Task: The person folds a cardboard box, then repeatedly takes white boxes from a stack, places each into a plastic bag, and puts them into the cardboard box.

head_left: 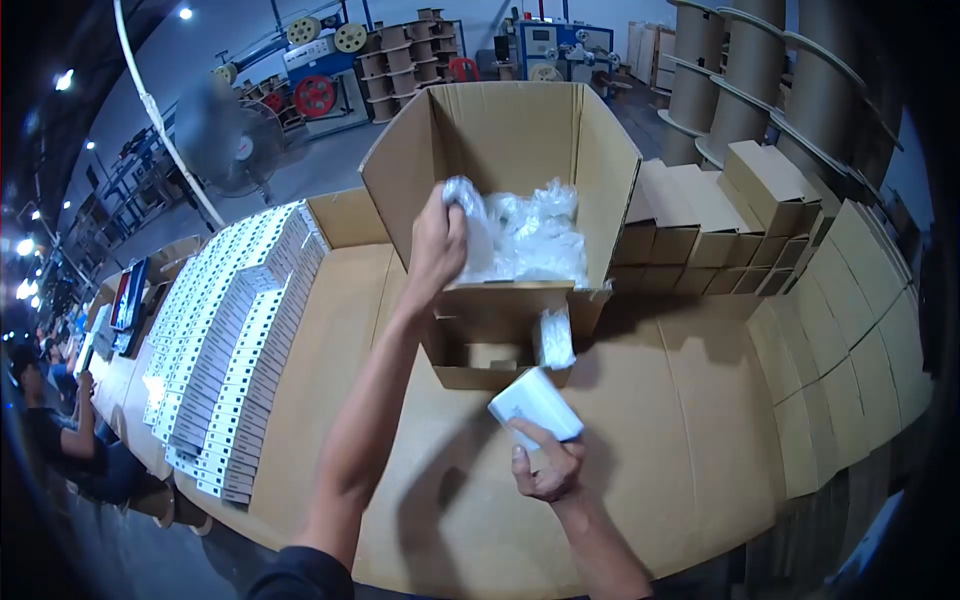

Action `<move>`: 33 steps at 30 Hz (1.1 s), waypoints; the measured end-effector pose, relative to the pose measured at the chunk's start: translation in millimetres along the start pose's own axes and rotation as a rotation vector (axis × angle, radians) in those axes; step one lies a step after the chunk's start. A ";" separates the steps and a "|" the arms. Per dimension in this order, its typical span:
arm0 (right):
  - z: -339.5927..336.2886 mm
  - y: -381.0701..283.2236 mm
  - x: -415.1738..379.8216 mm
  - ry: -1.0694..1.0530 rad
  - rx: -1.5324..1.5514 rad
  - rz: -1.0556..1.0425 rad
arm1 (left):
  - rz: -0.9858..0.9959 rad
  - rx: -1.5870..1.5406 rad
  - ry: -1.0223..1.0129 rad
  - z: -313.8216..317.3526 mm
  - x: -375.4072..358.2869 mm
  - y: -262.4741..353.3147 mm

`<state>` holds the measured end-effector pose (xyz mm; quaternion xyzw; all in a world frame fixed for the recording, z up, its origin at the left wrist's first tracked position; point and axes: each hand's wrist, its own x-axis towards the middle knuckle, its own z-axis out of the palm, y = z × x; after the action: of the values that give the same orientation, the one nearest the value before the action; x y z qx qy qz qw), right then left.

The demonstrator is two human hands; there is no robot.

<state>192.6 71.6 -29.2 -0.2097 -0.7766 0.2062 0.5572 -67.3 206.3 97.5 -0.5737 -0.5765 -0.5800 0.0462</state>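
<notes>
My left hand [437, 240] is raised at the near left of a tall open carton [510, 125], its fingers closed on a clear plastic bag [462, 195]. More crumpled clear plastic bags [535, 235] fill the bottom of that carton. Lower and to the right, my right hand [552, 465] grips a small white box [537, 405], tilted above the table. Just beyond it stands a smaller open cardboard box [465, 378]. One plastic-wrapped white item [555, 340] stands upright at its right side; the rest of its interior is partly shadowed.
Stacked rows of small white boxes [230, 330] cover the left of the cardboard-topped table [690, 450]. Brown cardboard boxes [710, 220] are piled at the right rear, near bundled flat cartons [850, 340]. A person [75, 430] sits at far left. A large fan [230, 145] stands behind.
</notes>
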 end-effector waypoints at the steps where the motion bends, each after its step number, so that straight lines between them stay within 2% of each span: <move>1: -6.2 -3.7 2.7 0.058 -0.132 -0.092 | -0.127 -0.117 -0.015 -10.0 -35.7 11.8; 2: -11.6 -5.7 3.1 0.115 -0.264 -0.180 | -0.257 -0.231 -0.033 -21.0 -73.0 22.8; 4: -13.5 -10.3 3.3 0.098 -0.289 -0.011 | -0.465 -0.276 -0.121 -39.1 -138.3 30.4; 6: -9.2 -15.2 17.3 0.052 -0.127 0.054 | -0.451 -0.363 -0.093 -40.7 -194.6 28.7; 7: -8.6 -17.8 21.5 -0.044 -0.157 0.029 | -0.538 -0.392 -0.117 -43.4 -213.6 32.8; 8: -7.9 -20.3 25.8 -0.140 -0.183 0.000 | -0.494 -0.426 -0.077 -39.5 -231.2 31.5; 10: 0.6 -25.1 17.0 -0.273 0.071 0.205 | -0.615 -0.496 -0.161 -43.7 -251.0 35.9; 11: 6.4 -29.0 12.6 -0.187 -0.014 0.162 | -0.607 -0.490 -0.153 -42.7 -258.5 35.6; 14: 14.4 -11.4 -13.4 -0.254 -0.025 0.306 | -0.554 -0.494 -0.117 -34.9 -270.6 32.3; 16: 16.4 -2.0 -21.9 -0.173 0.001 0.434 | -0.534 -0.519 -0.067 -30.0 -275.5 32.8; 17: 13.9 1.9 -25.5 -0.158 0.025 0.506 | -0.546 -0.476 -0.145 -36.7 -277.1 30.0; 19: 4.9 5.6 -22.0 -0.087 0.080 0.580 | -0.559 -0.520 -0.173 -40.0 -279.2 26.7; 22: 2.3 15.2 -24.2 0.108 0.568 0.733 | -0.613 -0.429 -0.268 -45.5 -282.9 27.6; 23: 4.8 15.3 -25.6 0.164 0.710 0.703 | -0.635 -0.400 -0.306 -47.4 -283.6 28.8; 24: 4.2 16.9 -26.8 0.129 0.627 0.663 | -0.657 -0.369 -0.341 -48.4 -284.0 29.2; 26: 1.8 20.9 -28.6 0.059 0.469 0.580 | -0.600 -0.524 -0.245 -41.5 -285.1 33.5; 32: 2.5 3.3 -24.9 -0.101 0.342 0.590 | -0.639 -0.729 -0.112 -43.0 -282.8 18.7; 33: 4.2 4.1 -26.6 -0.172 0.236 0.552 | -0.644 -0.741 -0.102 -44.6 -282.3 16.4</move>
<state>196.7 59.8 -53.5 -0.3283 -0.7055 0.4554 0.4327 12.4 -2.9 -80.9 -0.3719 -0.4810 -0.7021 -0.3707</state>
